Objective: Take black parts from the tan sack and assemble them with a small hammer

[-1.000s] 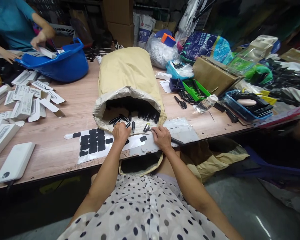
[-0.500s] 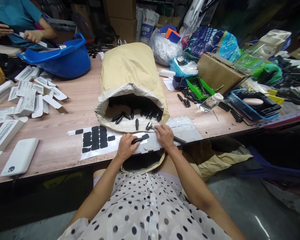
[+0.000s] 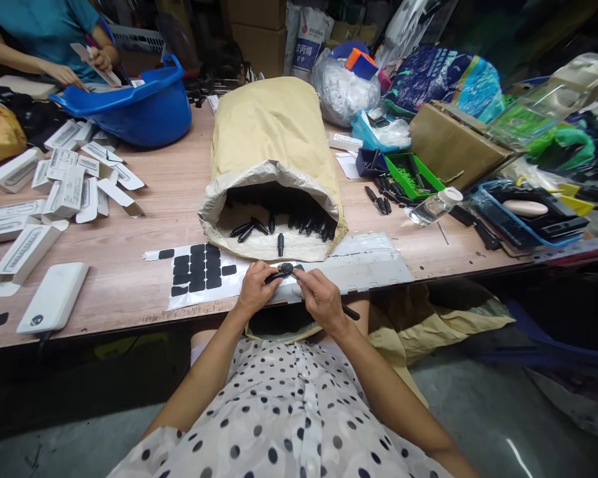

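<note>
My left hand (image 3: 256,287) is closed around a slim black tapered part (image 3: 275,276) at the front of the table. In my right hand (image 3: 323,300) is a small hammer, its black handle (image 3: 350,312) jutting out behind the fist. The hammer's dark round head (image 3: 286,267) is at the black part; whether they touch I cannot tell. Just beyond the hands, one black part (image 3: 280,245) stands apart on the lip of a tan woven sack (image 3: 269,119). More such parts lie inside its mouth. A white sheet (image 3: 232,292) bearing black rounded pads (image 3: 197,268) is left of my hands.
White boxes (image 3: 67,192) and a white power bank (image 3: 52,297) lie at left. Behind them, a co-worker's hands are by a blue basin (image 3: 149,113). To the right are a green tray (image 3: 413,176), a bottle (image 3: 436,206) and a blue basket (image 3: 533,232).
My right hand has lifted the hammer and brought its head left and nearer, onto or over the part in my left hand. The view has shifted slightly. The co-worker's hands have moved.
</note>
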A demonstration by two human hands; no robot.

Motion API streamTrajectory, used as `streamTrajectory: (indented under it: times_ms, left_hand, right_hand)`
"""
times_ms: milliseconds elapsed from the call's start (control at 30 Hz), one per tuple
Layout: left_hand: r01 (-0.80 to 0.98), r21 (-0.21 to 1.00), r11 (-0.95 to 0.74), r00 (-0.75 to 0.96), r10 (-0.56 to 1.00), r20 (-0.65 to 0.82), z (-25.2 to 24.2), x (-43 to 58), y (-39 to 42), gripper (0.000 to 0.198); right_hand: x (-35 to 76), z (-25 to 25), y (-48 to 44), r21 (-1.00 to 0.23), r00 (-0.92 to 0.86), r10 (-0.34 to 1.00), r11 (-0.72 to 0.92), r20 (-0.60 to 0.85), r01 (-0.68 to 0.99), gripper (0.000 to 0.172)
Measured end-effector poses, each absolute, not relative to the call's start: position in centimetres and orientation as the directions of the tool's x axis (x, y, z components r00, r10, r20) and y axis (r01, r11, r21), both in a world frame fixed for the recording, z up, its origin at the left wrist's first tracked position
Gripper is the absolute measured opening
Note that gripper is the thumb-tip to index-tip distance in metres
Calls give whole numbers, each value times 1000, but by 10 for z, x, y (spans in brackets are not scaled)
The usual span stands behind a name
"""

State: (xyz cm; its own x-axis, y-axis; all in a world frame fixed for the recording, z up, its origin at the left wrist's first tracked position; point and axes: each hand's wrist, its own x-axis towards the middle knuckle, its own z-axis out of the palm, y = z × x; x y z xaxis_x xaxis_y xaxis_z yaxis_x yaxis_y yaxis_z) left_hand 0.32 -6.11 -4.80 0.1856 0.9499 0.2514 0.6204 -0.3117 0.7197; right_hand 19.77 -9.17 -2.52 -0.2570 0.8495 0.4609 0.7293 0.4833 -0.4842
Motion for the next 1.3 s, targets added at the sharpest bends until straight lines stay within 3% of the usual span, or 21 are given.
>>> streamTrajectory:
  times_ms: [167, 400, 700, 1000, 1167, 1300]
  left_hand:
    - [620, 724, -304, 176, 952, 248, -48, 4, -61, 11]
    - [619, 726, -299, 165, 954, 251, -51, 4, -59, 14]
    - [636, 709, -303, 147, 950, 274, -53, 6, -60, 13]
    - [674, 664, -324, 166, 942, 292, -51, 7, -60, 7]
    - [621, 664, -415, 229, 907, 353, -45, 3, -64, 8]
    - [470, 687, -554, 417, 825, 380, -34, 8, -89, 14]
  right_hand:
    - [200, -33, -91, -337, -357, 817, 527, 453, 780, 40]
    - [206, -30, -88, -419, -243, 837, 471, 490, 776, 38]
    - [216, -30, -74, -401, -189, 844, 421, 503, 814, 36]
    - [248, -52, -20, -108, -204, 832, 299, 515, 948, 28]
    - [248, -57, -21, -116, -209, 837, 306, 506, 945, 27]
    - [247, -56, -22, -135, -211, 854, 308, 475, 942, 26]
